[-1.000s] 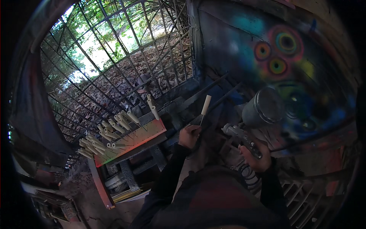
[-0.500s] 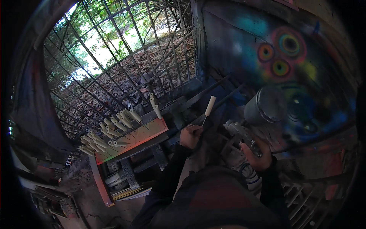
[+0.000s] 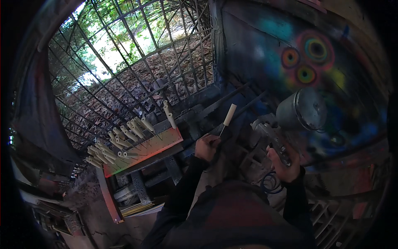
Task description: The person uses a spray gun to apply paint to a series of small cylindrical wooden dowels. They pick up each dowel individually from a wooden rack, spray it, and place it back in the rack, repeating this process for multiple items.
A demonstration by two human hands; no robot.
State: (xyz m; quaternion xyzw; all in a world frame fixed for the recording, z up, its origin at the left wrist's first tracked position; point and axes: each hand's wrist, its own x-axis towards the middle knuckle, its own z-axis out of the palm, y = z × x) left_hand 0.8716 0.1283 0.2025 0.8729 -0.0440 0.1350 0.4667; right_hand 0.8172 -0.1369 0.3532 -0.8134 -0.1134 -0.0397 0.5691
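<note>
My left hand (image 3: 206,147) is closed around the lower end of a thin stick (image 3: 223,131). On the stick's top sits a small cream-coloured cylinder (image 3: 230,114), slightly tilted. My right hand (image 3: 287,164) grips a metal spray gun (image 3: 275,141), its nose toward the cylinder but apart from it. A grey metal paint cup (image 3: 292,111) is at the gun's far side. Left of my left hand, several similar cream cylinders (image 3: 132,133) stand on thin sticks in a long board (image 3: 150,147), sprayed orange, red and green.
A barred window (image 3: 145,50) fills the far left, leaves outside. The dark panel (image 3: 257,45) at right bears colourful sprayed rings. A coiled hose (image 3: 271,183) hangs below my right hand. Paint-crusted bars (image 3: 141,186) lie under the board, and a metal rack (image 3: 329,220) stands at lower right.
My right hand has shifted a little to the right with the spray gun, and its cup has swung right, showing more of its end. My left hand and the cylinder have barely moved.
</note>
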